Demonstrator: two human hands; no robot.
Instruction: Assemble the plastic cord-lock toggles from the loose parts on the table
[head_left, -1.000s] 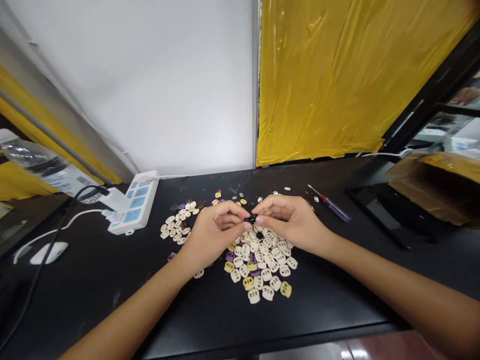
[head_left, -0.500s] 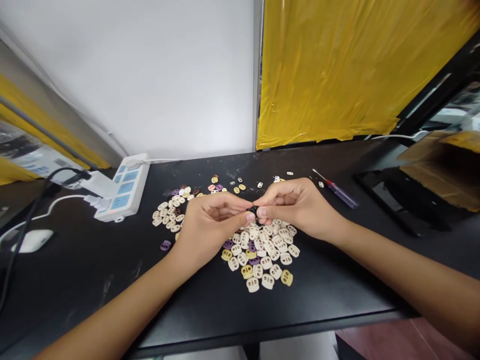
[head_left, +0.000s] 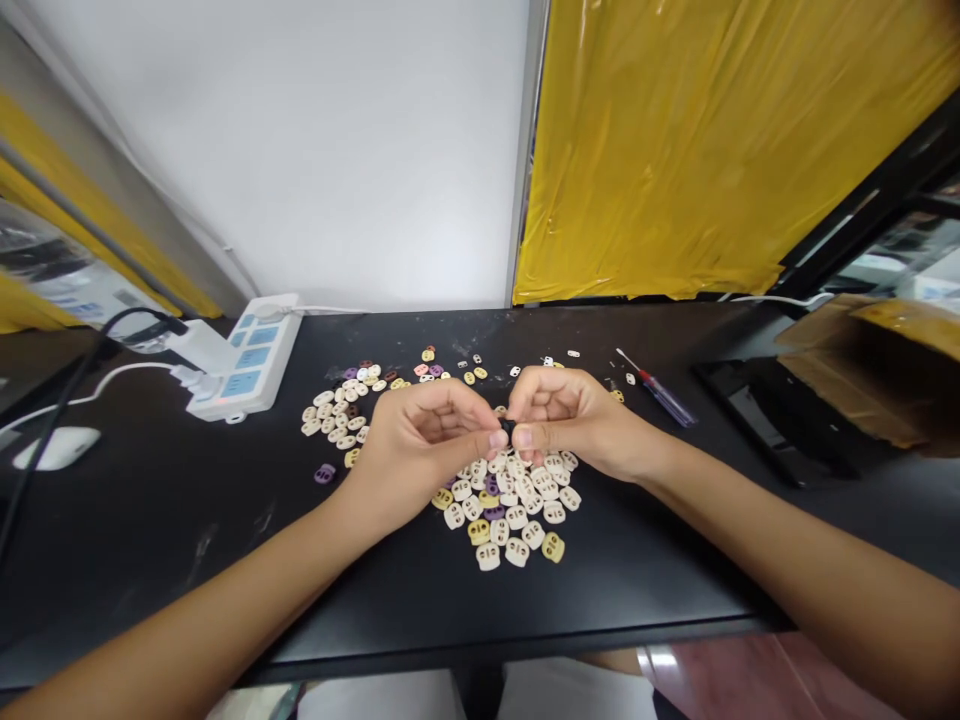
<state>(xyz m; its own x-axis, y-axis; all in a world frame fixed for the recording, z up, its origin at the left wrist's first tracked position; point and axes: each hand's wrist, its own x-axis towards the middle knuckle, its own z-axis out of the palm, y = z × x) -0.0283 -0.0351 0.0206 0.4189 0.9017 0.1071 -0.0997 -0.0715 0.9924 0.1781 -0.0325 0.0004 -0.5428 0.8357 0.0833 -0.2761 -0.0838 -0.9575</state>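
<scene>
Between the fingertips of both hands is a small black cord lock (head_left: 507,427), mostly covered by thumbs and fingers. My left hand (head_left: 431,435) pinches it from the left. My right hand (head_left: 574,420) pinches it from the right, the two thumbs almost meeting. Below the hands lies a pile of two-hole cord locks (head_left: 517,515), mostly cream with some yellow and purple ones. Left of my left hand spreads a second group of cream, brown, pink and purple cord locks (head_left: 330,410). A lone purple cord lock (head_left: 325,474) rests near my left wrist.
A screwdriver (head_left: 664,395) lies on the black table (head_left: 615,590) to the right, beside a black tray-like object (head_left: 750,430) and a cardboard box (head_left: 862,370). On the left are a power strip (head_left: 251,360) with plugs and a white mouse (head_left: 67,447). Small loose parts (head_left: 573,353) lie farther back.
The view has shifted slightly, so the table things appear a little left and higher. Both hands keep their pinch on the black cord lock, with small finger movements of the right hand.
</scene>
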